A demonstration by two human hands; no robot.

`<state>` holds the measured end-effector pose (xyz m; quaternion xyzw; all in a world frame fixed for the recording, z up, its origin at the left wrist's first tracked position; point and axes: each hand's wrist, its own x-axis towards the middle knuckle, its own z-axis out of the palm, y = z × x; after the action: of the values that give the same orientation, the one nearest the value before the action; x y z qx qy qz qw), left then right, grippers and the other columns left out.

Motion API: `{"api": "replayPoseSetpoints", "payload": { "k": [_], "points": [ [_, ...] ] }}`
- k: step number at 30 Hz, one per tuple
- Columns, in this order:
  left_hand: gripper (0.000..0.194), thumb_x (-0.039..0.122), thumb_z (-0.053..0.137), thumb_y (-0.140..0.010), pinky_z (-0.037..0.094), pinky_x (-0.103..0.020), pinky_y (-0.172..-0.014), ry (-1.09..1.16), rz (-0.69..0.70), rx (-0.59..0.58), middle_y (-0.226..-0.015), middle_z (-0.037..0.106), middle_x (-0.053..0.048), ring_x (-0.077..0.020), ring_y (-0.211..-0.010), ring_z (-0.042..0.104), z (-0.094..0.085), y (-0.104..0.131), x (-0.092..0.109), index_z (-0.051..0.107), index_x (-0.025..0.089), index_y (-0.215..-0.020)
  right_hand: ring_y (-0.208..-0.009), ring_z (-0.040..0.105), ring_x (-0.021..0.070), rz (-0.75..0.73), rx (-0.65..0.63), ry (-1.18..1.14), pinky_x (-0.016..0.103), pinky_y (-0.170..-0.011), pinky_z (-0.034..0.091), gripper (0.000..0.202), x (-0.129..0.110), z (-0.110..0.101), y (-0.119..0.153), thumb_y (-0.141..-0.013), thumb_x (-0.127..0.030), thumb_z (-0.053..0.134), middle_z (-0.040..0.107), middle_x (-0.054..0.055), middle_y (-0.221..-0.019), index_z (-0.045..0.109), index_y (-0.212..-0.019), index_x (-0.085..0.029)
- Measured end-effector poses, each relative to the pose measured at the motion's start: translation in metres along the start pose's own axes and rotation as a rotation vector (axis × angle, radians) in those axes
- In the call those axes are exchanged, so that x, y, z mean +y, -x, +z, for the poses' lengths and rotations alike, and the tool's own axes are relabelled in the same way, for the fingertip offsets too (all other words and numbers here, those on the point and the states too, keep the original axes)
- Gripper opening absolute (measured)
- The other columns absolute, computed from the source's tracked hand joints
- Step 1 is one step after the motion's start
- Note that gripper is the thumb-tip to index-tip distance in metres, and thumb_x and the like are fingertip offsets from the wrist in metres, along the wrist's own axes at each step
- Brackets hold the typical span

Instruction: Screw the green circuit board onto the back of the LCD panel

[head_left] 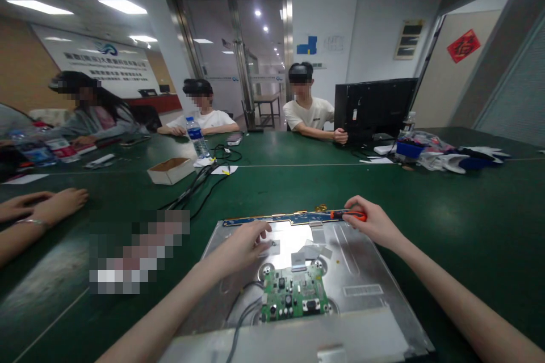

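A metal display panel [361,261] lies flat before me, a green circuit board [293,294] on its middle. Along its far edge runs a narrow blue board [276,218]. My right hand [372,220] is closed around a red and black screwdriver [355,216], whose shaft points left over the blue board. Over the panel's left part is my left hand [244,247], palm down, fingers bent and apart, holding nothing. Dark cables [243,323] run off the green board's left side. Pieces of clear tape [315,249] stick up behind the green board.
Left of the panel, another person's hands [59,207] rest on the green table [468,221]. Beyond are an open carton [170,171], a water bottle [196,137] and black cables [193,184]. Across sit several people, one holding a black monitor [374,108]; gloves [451,160] lie at right.
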<state>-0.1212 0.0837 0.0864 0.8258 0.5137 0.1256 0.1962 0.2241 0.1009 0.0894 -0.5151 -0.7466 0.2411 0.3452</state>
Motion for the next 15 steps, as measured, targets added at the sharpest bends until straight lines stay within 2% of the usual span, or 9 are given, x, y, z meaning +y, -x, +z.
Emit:
{"api": "replayPoseSetpoints", "payload": {
  "k": [4, 6, 15],
  "points": [
    [0.011, 0.024, 0.057, -0.084, 0.044, -0.028, -0.069, -0.019, 0.014, -0.023, -0.081, 0.066, -0.004, -0.0207, -0.074, 0.060, 0.005, -0.016, -0.001, 0.065, 0.017, -0.086, -0.062, 0.062, 0.0190, 0.008, -0.004, -0.020, 0.033, -0.064, 0.047, 0.021, 0.010, 0.003, 0.005, -0.085, -0.040, 0.058, 0.069, 0.001, -0.071, 0.056, -0.094, -0.021],
    [0.011, 0.024, 0.057, -0.085, 0.043, -0.027, -0.067, -0.018, 0.028, -0.033, -0.077, 0.064, -0.003, -0.0196, -0.071, 0.060, 0.006, -0.019, -0.002, 0.064, 0.017, -0.081, -0.063, 0.063, 0.0194, 0.008, -0.004, -0.027, 0.033, -0.065, 0.047, 0.021, 0.013, 0.002, 0.008, -0.085, -0.038, 0.058, 0.071, 0.002, -0.074, 0.056, -0.096, -0.021],
    [0.017, 0.029, 0.056, -0.089, 0.044, -0.027, -0.069, 0.003, 0.051, -0.027, -0.078, 0.065, -0.004, -0.0204, -0.074, 0.060, 0.011, -0.020, -0.005, 0.066, 0.018, -0.080, -0.076, 0.070, 0.0229, 0.016, -0.010, -0.059, 0.036, -0.073, 0.051, 0.021, 0.012, 0.005, 0.013, -0.085, -0.037, 0.059, 0.076, 0.005, -0.085, 0.056, -0.100, -0.022]
  ]
}}
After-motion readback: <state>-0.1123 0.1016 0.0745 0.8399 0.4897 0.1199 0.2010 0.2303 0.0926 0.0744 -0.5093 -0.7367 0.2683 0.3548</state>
